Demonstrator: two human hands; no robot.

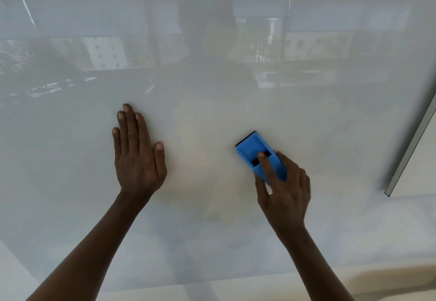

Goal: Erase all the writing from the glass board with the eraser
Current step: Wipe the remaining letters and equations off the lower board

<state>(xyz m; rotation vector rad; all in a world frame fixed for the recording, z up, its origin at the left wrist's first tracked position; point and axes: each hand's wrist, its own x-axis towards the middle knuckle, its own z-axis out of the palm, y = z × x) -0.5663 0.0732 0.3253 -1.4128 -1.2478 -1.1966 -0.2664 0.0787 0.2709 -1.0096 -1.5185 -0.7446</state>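
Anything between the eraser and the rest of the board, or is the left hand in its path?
Only the left hand, which lies flat on the glass board to the left of the blue eraser gripped by the right hand. Bare glass separates them; no writing is visible.

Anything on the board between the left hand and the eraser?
Head view: only bare glass board lies between the left hand and the eraser; no writing shows there, just faint reflections.
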